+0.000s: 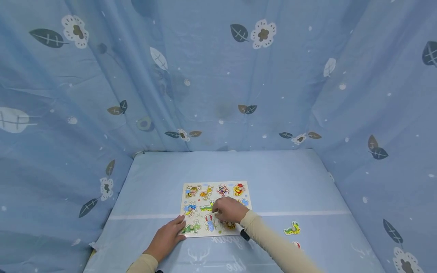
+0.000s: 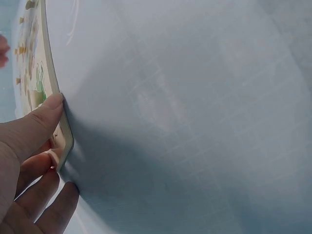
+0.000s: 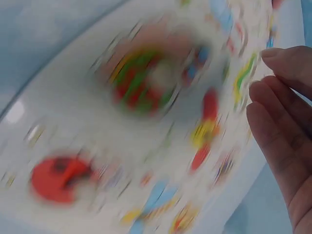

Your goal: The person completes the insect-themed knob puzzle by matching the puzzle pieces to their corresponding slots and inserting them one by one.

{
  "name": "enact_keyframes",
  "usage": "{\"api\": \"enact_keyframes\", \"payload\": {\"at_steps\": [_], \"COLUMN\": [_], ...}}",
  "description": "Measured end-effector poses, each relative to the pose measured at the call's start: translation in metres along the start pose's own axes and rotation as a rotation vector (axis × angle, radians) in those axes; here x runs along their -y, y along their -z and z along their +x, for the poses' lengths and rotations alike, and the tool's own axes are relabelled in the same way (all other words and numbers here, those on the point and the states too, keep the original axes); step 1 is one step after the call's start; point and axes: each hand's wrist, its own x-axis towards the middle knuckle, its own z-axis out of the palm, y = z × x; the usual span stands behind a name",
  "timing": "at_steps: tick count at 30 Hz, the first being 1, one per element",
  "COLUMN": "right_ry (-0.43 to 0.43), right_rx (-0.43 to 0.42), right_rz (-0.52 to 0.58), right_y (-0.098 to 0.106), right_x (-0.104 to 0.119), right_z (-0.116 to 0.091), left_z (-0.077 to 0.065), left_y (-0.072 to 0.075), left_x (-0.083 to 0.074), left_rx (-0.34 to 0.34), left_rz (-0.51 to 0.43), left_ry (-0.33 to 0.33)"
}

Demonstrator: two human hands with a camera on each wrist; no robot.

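Note:
A white puzzle board point(image 1: 205, 235) with colourful insect pictures and knobbed pieces lies flat on the table. At its front left corner my left hand point(image 1: 167, 235) grips the edge; the left wrist view shows the thumb point(image 2: 41, 122) on top and fingers curled about the corner. Over the middle of the board hovers my right hand point(image 1: 228, 209), beside a green and yellow caterpillar point(image 1: 206, 207). In the right wrist view the right thumb and fingers point(image 3: 273, 117) are slightly apart near that caterpillar, with nothing visible between them. That view is blurred around a red and green insect point(image 3: 141, 83).
To the right of the board, a loose green caterpillar piece point(image 1: 292, 228) lies on the light blue tablecloth point(image 1: 164, 167). A red and white piece point(image 1: 296, 244) shows partly behind the right forearm. Blue patterned curtains point(image 1: 218, 76) surround the table at the back and sides.

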Motion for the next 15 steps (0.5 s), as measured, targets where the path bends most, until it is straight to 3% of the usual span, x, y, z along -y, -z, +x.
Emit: {"api": "enact_keyframes", "payload": {"at_steps": [6, 15], "right_ry": [-0.102, -0.271], "right_rx": [-0.025, -0.094], "right_rz": [0.078, 0.083], "right_y": [0.013, 0.017], "right_x": [-0.034, -0.080], "right_z": [-0.040, -0.117], "left_z": [0.000, 0.000], "left_y": [-0.001, -0.002], "left_x": [0.000, -0.001], "left_rx": [0.000, 0.006], "left_rz": [-0.002, -0.001], "left_ry": [0.003, 0.015]}}
